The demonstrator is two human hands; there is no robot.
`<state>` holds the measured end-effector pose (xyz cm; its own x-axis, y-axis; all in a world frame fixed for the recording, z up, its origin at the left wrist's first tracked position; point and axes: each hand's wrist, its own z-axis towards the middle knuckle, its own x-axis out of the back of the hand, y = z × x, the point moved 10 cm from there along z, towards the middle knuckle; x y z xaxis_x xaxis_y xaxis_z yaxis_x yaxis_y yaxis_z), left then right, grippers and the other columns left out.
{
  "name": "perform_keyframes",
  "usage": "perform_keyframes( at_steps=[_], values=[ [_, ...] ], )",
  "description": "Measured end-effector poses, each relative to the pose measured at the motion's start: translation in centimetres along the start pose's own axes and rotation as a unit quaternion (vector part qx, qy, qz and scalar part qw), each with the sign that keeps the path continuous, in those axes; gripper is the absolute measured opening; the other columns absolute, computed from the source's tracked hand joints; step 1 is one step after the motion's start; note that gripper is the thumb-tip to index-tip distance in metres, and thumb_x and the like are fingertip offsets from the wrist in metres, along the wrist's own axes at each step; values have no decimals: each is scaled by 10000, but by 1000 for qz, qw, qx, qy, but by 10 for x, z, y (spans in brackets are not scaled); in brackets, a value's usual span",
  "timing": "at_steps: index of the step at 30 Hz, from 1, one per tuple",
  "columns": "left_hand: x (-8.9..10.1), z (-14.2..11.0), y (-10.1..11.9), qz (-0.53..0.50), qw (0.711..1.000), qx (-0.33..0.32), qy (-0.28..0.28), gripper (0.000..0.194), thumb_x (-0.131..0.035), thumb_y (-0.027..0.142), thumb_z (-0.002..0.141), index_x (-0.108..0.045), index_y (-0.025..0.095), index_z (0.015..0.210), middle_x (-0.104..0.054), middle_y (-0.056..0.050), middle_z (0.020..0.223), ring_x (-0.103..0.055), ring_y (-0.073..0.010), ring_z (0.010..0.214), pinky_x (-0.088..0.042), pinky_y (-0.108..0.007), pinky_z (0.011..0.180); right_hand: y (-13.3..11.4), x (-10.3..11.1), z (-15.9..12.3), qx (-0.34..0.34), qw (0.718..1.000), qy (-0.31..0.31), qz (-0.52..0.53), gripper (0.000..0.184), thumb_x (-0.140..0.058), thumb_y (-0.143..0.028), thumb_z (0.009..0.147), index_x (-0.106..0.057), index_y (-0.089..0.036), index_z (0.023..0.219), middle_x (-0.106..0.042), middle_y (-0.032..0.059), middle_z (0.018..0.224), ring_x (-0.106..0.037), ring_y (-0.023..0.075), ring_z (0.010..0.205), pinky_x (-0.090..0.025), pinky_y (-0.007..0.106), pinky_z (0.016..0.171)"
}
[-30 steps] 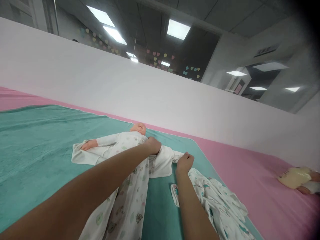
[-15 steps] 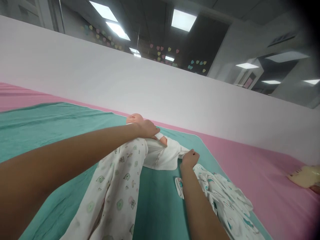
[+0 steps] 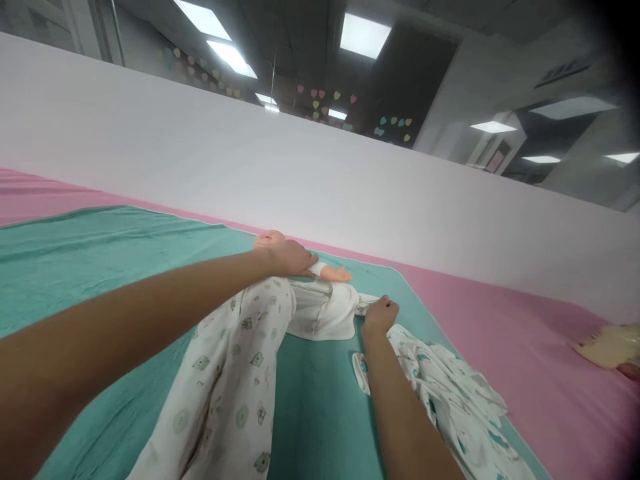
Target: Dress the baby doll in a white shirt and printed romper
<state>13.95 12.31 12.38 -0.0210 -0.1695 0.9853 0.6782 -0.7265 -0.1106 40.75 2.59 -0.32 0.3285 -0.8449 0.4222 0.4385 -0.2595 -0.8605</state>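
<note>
Moved: left hand [image 3: 285,258] has slid from the chest up to the head of the baby doll [image 3: 267,239]; the doll's bare forearm and hand [image 3: 337,274] now show at the left hand's 3 o'clock, uncovered since the earlier frame.
Left hand: palm down, fingers extended, not clenched. Rests over the doll's head and shoulder, fingertips at the white sleeve [image 3: 316,269]. No gathered fabric visible.
Right hand [image 3: 380,317]: clenched, grasping the white cloth strip [image 3: 369,305], which runs from the folded white flap [image 3: 323,319] at its 9 o'clock.
Doll: lying on the teal blanket [image 3: 85,267], head mostly hidden under the left hand, only the crown showing. Body covered by cloth.
Printed wrap [image 3: 230,393]: white with pale green and brown animal prints. Runs from the doll toward 7 o'clock, passing below the left forearm, lower end leaving the frame.
Beside right forearm: small white printed piece [image 3: 361,373] at 6 o'clock of the right hand, just left of the forearm. Heap of white printed garment [image 3: 450,393] with teal motifs at 5 o'clock, just right of it.
Surroundings: teal blanket spread over a pink cover [image 3: 500,300]. Pale yellow packet [image 3: 603,345] on the cover at the 3 o'clock edge, cut off by the frame. White partition [image 3: 250,153] at 12 o'clock.
</note>
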Motion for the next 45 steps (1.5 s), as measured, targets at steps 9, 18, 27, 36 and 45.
perform_keyframes(
  at_steps=[9,18,27,36,45],
  values=[
    [-44,14,85,66,994,-60,-60,351,-580,450,803,-633,137,953,-671,-152,880,-625,-289,807,-415,-340,667,-40,-6,-17,79,995,-49,44,295,-388,-478,850,-434,-222,711,-523,2,691,-484,163,665,-373,278,647],
    [28,-144,-45,-247,895,233,290,357,-385,483,892,-545,244,1104,-626,-28,1071,-584,-198,955,-433,-313,810,-142,-9,-115,406,907,-95,55,280,-427,-313,877,-569,-167,1069,-509,135,1213,-415,248,1173,-287,432,1036],
    [-53,-178,-85,-451,804,290,256,511,-511,479,815,-470,170,1220,-488,-105,1304,-451,-226,1206,-345,-347,1020,-146,-85,-187,229,830,-448,241,565,-493,-490,855,-358,-268,1357,-391,46,1414,-351,185,1307,-309,371,1082],
    [-49,-178,-90,-431,822,280,245,494,-621,536,706,-496,180,1024,-570,-53,981,-547,-212,940,-422,-326,825,-139,-94,-171,177,860,-426,221,480,-657,-533,693,-489,-215,1010,-481,1,902,-469,154,854,-401,305,807],
    [-44,-176,-70,-265,909,248,207,329,-468,521,834,-533,203,778,-581,-10,682,-531,-184,688,-337,-279,618,-147,-70,-189,244,812,-508,152,402,-622,-541,714,-450,-183,652,-418,-33,696,-380,107,642,-307,245,601]
  ],
)
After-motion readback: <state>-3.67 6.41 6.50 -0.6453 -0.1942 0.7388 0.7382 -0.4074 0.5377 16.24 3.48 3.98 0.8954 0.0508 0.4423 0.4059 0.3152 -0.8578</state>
